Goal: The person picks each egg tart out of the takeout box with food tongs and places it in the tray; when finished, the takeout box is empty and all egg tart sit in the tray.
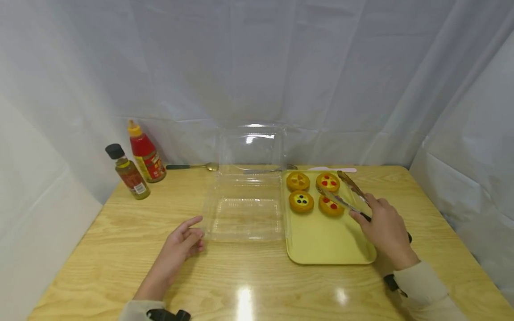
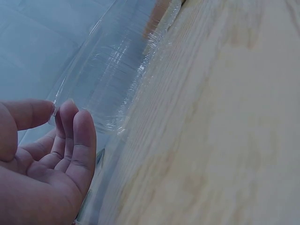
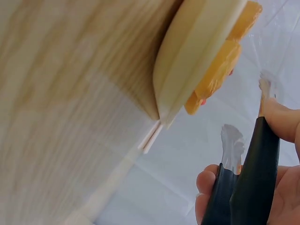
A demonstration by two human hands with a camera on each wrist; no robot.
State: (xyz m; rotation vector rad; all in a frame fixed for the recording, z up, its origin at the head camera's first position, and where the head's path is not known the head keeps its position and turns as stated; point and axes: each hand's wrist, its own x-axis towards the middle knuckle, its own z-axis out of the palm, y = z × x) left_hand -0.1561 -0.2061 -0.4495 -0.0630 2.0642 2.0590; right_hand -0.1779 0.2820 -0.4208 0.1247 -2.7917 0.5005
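Note:
My right hand [image 1: 388,229] grips tongs [image 1: 349,207] by their black handles [image 3: 255,178]. Their metal arms stand apart: one tip is over the tarts, the other near the tray's right edge. On the yellow tray [image 1: 329,245] sit several tarts: one with orange wedges [image 1: 298,182], one with dark berries [image 1: 301,202], and two with red pieces, at the back [image 1: 327,183] and front [image 1: 330,207]. The tongs partly cover the front red one. My left hand [image 1: 180,243] pinches the front left rim of an open clear plastic container [image 1: 246,218], its lid [image 1: 250,149] raised.
A red sauce bottle with a yellow cap [image 1: 148,156] and a black-capped bottle [image 1: 130,176] stand at the back left. Along the back edge lie a spoon [image 1: 210,166], a fork [image 1: 292,166] and a pink-handled utensil [image 1: 349,170]. White curtains hang around the table.

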